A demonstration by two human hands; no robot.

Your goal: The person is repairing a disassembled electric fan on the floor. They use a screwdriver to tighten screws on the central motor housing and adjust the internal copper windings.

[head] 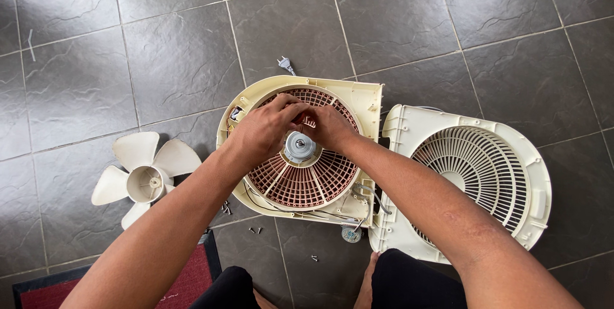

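Note:
A cream box-fan housing [358, 101] lies flat on the tiled floor, with a reddish-brown round grille [300, 184] inside it and a silver motor [299, 147] at its centre. My left hand [262, 131] and my right hand [329, 128] meet over the upper part of the grille, just above the motor, fingers curled together. What the fingertips pinch is hidden by the hands themselves. A plug [285, 64] lies just beyond the housing.
A detached cream fan blade [144, 178] lies to the left. A cream front cover with a round grille [476, 178] lies to the right. Several small screws [256, 229] are scattered near my knees. A red mat [185, 283] sits bottom left.

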